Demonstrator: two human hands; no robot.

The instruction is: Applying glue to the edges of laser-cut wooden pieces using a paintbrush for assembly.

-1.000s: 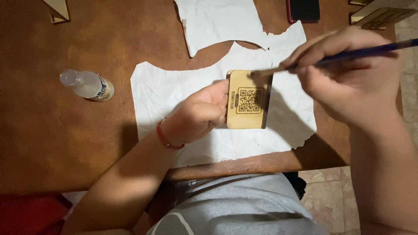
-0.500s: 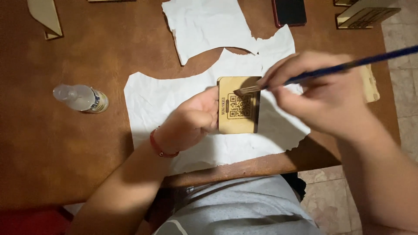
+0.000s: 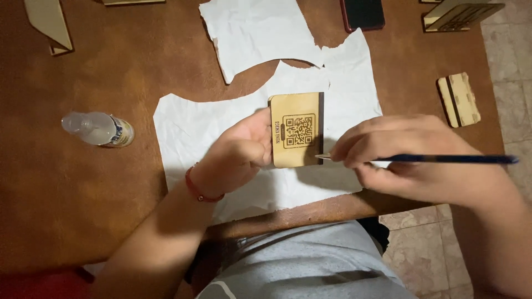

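Observation:
My left hand (image 3: 239,150) grips a small light wooden plaque (image 3: 296,130) by its left side, holding it over a torn sheet of white paper (image 3: 194,130). The plaque has a dark square pattern engraved on its face and a dark right edge. My right hand (image 3: 399,158) pinches a thin dark-blue brush (image 3: 443,159). The brush lies almost level, handle pointing right, and its tip touches the plaque's lower right edge. A red band circles my left wrist.
A small clear bottle (image 3: 100,128) lies on its side on the brown table (image 3: 83,194), at the left. A second torn paper (image 3: 255,33) lies farther back. A dark phone (image 3: 363,14) and wooden pieces (image 3: 459,99) sit at the right; another wooden piece (image 3: 50,25) at top left.
The right hand has dropped from above the plaque's top to its lower right edge, and the brush has levelled out. The left hand still holds the plaque.

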